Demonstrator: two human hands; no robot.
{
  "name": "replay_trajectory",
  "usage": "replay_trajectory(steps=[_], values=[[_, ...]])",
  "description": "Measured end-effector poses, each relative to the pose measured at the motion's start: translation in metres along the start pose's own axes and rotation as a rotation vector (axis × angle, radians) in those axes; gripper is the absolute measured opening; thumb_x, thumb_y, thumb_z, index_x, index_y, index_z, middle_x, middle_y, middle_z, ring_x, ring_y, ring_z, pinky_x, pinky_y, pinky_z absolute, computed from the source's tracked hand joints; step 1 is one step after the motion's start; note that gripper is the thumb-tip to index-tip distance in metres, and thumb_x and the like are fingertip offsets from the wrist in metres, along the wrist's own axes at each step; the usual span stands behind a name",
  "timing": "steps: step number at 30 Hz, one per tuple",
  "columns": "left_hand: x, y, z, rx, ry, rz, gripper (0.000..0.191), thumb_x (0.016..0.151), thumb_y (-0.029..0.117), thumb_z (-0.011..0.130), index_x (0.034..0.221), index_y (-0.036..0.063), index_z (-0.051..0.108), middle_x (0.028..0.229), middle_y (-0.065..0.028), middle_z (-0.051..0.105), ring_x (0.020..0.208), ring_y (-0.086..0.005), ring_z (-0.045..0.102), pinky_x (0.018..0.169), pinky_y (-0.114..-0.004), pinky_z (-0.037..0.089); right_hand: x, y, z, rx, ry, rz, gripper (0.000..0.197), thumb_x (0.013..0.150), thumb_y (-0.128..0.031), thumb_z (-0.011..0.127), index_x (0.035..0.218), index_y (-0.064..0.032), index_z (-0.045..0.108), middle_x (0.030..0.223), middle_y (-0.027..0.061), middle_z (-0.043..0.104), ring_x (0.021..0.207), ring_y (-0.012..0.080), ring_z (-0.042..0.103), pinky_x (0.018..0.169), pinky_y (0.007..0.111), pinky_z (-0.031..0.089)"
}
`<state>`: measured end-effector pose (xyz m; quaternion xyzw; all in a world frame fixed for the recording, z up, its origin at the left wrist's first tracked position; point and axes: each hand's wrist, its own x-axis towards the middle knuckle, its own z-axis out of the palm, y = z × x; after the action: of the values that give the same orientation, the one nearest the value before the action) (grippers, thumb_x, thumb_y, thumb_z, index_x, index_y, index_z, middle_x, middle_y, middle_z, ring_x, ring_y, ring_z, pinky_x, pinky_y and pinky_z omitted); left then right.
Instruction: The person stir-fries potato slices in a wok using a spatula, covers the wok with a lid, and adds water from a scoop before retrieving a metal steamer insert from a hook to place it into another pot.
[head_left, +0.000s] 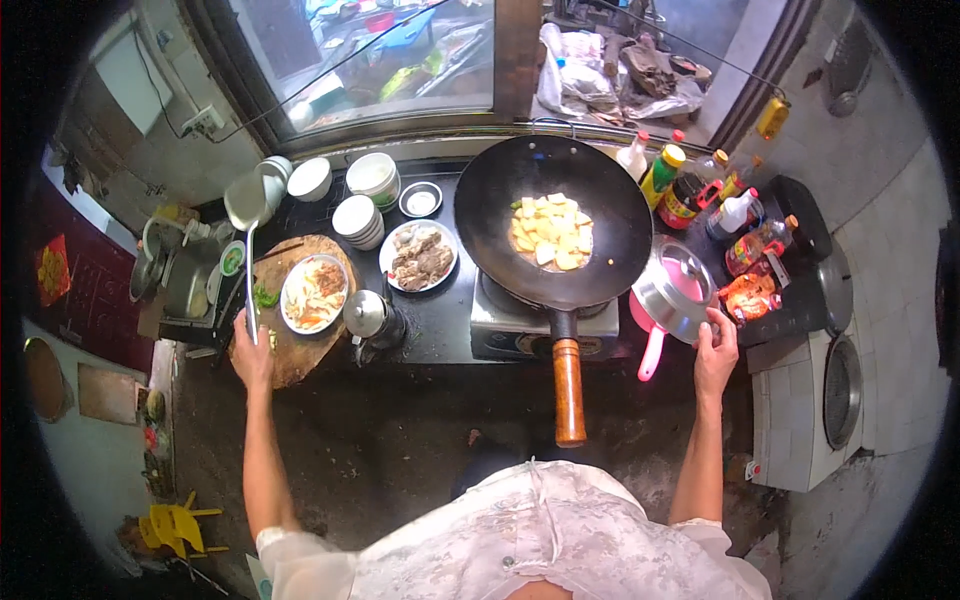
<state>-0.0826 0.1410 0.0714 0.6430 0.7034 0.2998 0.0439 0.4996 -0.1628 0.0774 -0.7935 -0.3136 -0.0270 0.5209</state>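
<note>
My left hand grips the long metal handle of a wok ladle, its broad head held up at the far left over the worktop. At the right, my right hand has its fingers on the rim of a metal lid. The lid sits tilted over a pink saucepan and hides part of its inside. Between my hands, a black wok with a wooden handle rests on a gas stove. Pale yellow cut pieces, possibly potato, lie in the wok.
A round wooden chopping board bears a bowl of sliced food. Beside it are a metal-lidded jug, a plate of meat and stacked bowls. Several seasoning bottles stand behind the saucepan. A window is at the back.
</note>
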Motion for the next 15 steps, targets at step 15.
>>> replay_trajectory(steps=[15], values=[[-0.001,0.349,-0.078,0.705,-0.476,0.948,0.024,0.066,0.015,0.063,0.088,0.0198,0.071,0.076,-0.0078,0.066,0.074,-0.0272,0.062,0.065,-0.038,0.048,-0.041,-0.081,0.056,0.502,-0.437,-0.306,0.016,0.085,-0.001,0.056,0.099,-0.0014,0.061,0.080,0.0029,0.061,0.058,0.0046,0.052,0.048,0.018,0.042]])
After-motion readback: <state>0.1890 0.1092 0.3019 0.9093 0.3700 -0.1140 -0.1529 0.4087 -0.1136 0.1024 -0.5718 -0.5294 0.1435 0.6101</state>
